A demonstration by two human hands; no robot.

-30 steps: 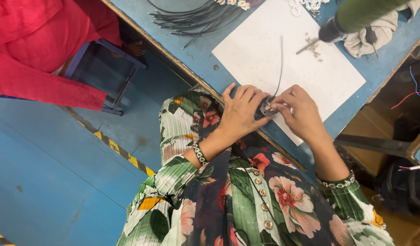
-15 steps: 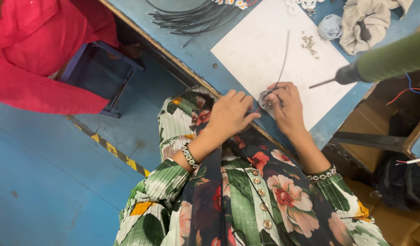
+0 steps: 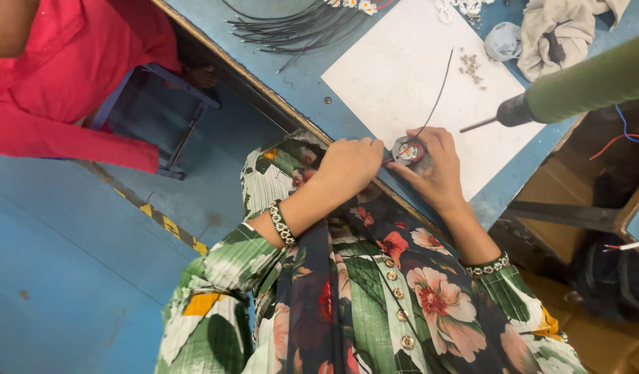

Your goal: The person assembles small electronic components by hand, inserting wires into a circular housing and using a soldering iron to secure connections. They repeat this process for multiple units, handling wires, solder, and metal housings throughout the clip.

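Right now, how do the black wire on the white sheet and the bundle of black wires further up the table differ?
The single black wire lies alone on the white sheet; the wire bundle lies on the bare blue table. The single wire runs to the small round part held by both hands; the bundle lies untouched. Both are thin and black.

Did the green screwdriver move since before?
Yes. The green screwdriver slid right, off the little screws on the white sheet, its tip now beside the sheet's right edge.
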